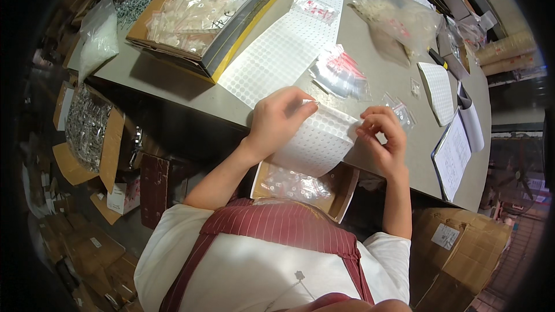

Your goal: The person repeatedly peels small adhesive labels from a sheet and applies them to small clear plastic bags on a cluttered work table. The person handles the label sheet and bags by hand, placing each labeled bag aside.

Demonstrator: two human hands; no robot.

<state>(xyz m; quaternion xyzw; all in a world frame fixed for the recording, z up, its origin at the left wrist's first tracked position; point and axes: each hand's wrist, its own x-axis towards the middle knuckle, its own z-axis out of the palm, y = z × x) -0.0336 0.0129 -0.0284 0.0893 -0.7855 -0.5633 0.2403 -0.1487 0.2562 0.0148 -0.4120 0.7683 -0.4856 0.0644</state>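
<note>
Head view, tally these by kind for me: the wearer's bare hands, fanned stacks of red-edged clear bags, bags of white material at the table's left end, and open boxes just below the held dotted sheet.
Bare hands: 2 (left hand, right hand)
Fanned bag stack: 1
Bag of white material: 1
Open box below the dotted sheet: 1
Total: 5

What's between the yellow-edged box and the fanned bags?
A white dotted sheet lies on the table between the yellow-edged box and the fanned bags, as the head view shows.
</note>
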